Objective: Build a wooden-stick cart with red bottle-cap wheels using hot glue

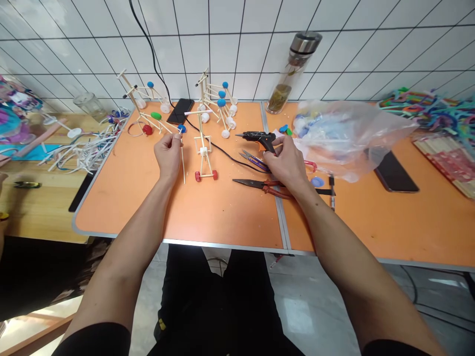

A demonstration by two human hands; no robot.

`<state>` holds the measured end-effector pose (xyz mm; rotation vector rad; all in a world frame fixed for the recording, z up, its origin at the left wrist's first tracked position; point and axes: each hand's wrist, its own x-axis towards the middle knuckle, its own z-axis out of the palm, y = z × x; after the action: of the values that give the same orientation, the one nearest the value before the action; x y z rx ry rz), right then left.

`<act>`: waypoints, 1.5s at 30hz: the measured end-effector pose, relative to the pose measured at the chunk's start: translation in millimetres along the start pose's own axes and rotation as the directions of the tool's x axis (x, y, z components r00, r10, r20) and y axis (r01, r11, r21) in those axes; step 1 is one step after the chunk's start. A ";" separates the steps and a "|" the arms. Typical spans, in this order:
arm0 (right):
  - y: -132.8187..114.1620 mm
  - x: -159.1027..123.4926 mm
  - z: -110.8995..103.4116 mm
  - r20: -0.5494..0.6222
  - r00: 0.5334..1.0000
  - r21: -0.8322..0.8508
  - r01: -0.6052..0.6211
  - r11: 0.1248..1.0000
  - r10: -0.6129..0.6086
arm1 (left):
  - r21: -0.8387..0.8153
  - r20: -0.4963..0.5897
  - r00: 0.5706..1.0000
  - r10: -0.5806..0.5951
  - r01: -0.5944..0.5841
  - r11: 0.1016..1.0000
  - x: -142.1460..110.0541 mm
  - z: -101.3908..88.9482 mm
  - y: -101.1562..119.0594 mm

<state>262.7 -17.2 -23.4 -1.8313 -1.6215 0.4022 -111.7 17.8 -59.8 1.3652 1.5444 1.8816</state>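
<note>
My left hand (168,154) is closed in a pinch around a thin wooden stick (183,165), which hangs down beside the fingers. A blue round piece (181,128) shows just above the fingertips; whether it sits on this stick cannot be told. My right hand (287,160) grips the handle of a black hot glue gun (256,136), its nozzle pointing left. Between the hands stands a stick frame (203,151) with red wheels. Purple-handled snips (254,160) and red-handled pliers (260,184) lie beside my right hand.
Stick models with coloured wheels (222,104) (143,111) and a phone (180,111) stand or lie at the back. A tall glass bottle (287,79) leans near the wall. A plastic bag (345,133) and another phone (396,172) lie right. A black cord (222,148) crosses the table.
</note>
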 end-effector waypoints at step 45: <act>-14.6 -21.0 -1.0 0.208 0.961 0.830 -0.073 0.552 -0.185 | -0.212 -0.128 0.951 -0.280 0.250 0.945 -1.9 0.6 59.7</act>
<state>248.2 -37.4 -17.2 -0.9859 -1.2706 1.2169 -92.7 -3.9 -7.4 0.8945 1.4854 1.9445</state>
